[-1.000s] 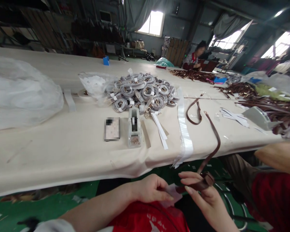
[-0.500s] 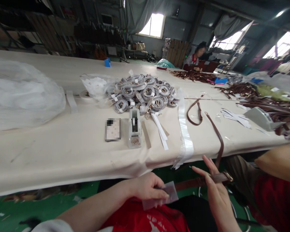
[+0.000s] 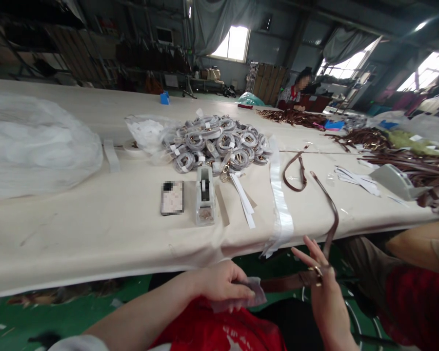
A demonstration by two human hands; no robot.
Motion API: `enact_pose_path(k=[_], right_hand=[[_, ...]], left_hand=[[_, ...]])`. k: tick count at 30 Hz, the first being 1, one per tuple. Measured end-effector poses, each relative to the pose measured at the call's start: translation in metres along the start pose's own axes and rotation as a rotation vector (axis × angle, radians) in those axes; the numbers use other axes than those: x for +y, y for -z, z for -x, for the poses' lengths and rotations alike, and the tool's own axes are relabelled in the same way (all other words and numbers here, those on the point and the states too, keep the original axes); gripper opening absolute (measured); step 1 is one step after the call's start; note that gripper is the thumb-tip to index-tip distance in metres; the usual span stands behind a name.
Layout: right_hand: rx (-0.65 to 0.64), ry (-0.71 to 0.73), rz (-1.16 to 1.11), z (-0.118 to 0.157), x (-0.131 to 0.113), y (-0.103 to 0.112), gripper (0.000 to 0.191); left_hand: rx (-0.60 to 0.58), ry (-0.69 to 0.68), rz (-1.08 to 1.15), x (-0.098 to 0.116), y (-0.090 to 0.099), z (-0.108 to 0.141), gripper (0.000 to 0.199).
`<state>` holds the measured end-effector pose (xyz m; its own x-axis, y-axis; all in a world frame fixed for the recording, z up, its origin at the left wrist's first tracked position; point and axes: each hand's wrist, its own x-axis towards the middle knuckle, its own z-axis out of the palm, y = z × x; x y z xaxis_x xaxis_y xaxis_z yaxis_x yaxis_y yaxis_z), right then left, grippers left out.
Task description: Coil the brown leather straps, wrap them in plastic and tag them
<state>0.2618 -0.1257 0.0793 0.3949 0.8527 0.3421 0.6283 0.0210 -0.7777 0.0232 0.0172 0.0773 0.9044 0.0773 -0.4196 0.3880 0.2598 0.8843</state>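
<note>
My left hand (image 3: 229, 285) is closed on a translucent wrapping sheet (image 3: 258, 291) wrapped about one end of a brown leather strap (image 3: 289, 282). The strap stretches right to my right hand (image 3: 325, 287), where a gold buckle (image 3: 317, 275) lies at the fingers. Two of that hand's fingers point up and apart, while the thumb rests by the strap near the buckle. From there the strap's other part climbs over the table edge onto the tabletop. Another brown strap (image 3: 295, 187) lies in a loop behind it.
On the cream table (image 3: 95, 234) are a tape dispenser (image 3: 205, 200), a phone (image 3: 172, 197), paper strips (image 3: 243, 200), a pile of wrapped straps (image 3: 219, 141) and a plastic bag (image 3: 40, 146). A person's arm (image 3: 417, 241) is at right; another person sits behind the table.
The gold buckle has moved left, from beyond my right hand to its fingers. The wrapping sheet in my left hand is more crumpled around the strap.
</note>
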Motion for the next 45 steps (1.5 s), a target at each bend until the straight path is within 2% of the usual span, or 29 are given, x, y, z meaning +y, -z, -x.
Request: enact_pose_path(k=[2,6,9,12,17,21,24,26,31,33,36,40,45], right_hand=[[0.019,-0.052,-0.062,-0.002,0.004,0.0,0.058],[-0.063,-0.092,-0.129,-0.002,0.001,-0.005,0.054],[-0.092,-0.079,-0.08,-0.001,0.0,-0.002,0.055],[-0.046,-0.063,0.029,-0.001,-0.002,0.009,0.047],[-0.012,-0.028,0.111,0.003,-0.013,0.025,0.048],[-0.007,-0.049,0.105,0.002,-0.017,0.028,0.047],[-0.016,-0.052,0.064,0.001,-0.02,0.019,0.045],[-0.054,-0.025,0.056,0.003,-0.024,0.006,0.044],[-0.292,0.097,0.132,0.014,-0.032,-0.028,0.021],[-0.282,0.096,0.133,0.014,-0.027,-0.029,0.02],[-0.205,0.024,0.006,0.01,-0.013,-0.016,0.034],[-0.177,-0.138,-0.108,0.007,-0.004,-0.006,0.046],[-0.323,-0.135,-0.17,0.024,-0.024,-0.034,0.042]], left_hand=[[0.006,-0.014,-0.004,0.002,-0.001,0.0,0.056],[0.021,-0.075,0.058,0.006,-0.004,-0.002,0.059],[0.024,-0.099,0.088,0.003,-0.006,-0.003,0.063],[0.037,-0.128,0.096,-0.003,-0.006,-0.003,0.069],[0.196,-0.157,-0.112,-0.008,-0.005,-0.004,0.07],[0.196,-0.191,-0.288,-0.005,-0.006,-0.004,0.072],[0.157,-0.201,-0.225,-0.001,-0.008,-0.004,0.074],[0.145,-0.213,-0.181,0.001,-0.011,-0.005,0.076],[0.126,-0.237,-0.149,0.0,-0.018,-0.01,0.08],[0.086,-0.195,-0.047,-0.003,-0.018,-0.009,0.079],[0.025,-0.172,0.035,-0.007,-0.016,-0.005,0.07],[0.048,-0.192,0.019,-0.007,-0.013,-0.003,0.058],[0.098,-0.194,0.07,-0.002,-0.017,-0.011,0.062]])
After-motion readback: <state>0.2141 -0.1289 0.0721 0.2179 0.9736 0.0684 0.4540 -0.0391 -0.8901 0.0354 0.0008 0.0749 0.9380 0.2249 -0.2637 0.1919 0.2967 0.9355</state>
